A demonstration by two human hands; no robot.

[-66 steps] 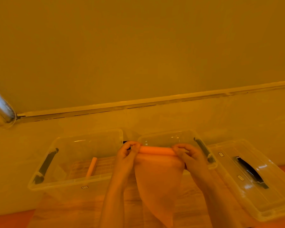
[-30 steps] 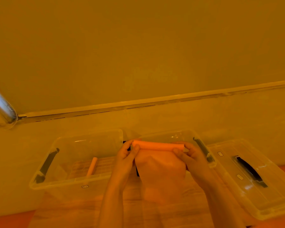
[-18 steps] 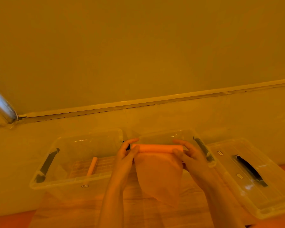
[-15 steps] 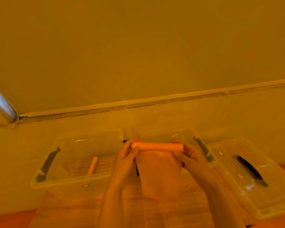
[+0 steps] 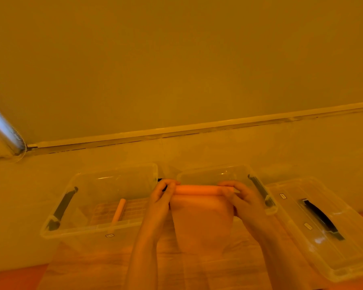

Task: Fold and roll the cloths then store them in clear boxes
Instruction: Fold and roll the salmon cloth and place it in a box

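An orange cloth (image 5: 201, 218) hangs in the air in front of me, its top edge wound into a tight roll. My left hand (image 5: 160, 198) pinches the roll's left end and my right hand (image 5: 238, 197) grips its right end. The loose tail of the cloth hangs below the roll. Behind my hands stand two clear boxes: the left box (image 5: 76, 227) holds one finished orange roll (image 5: 118, 211), and the right box (image 5: 222, 171) sits partly hidden by the cloth.
A clear lid (image 5: 327, 248) with a black handle lies to the right of the boxes. The boxes rest on a wooden surface against a pale wall. A shiny metal tube (image 5: 2, 128) slants in at the far left.
The roll has grown thicker and the hanging tail shorter as my fingers turned it. Both hands stayed at the roll's ends, just above the right box.
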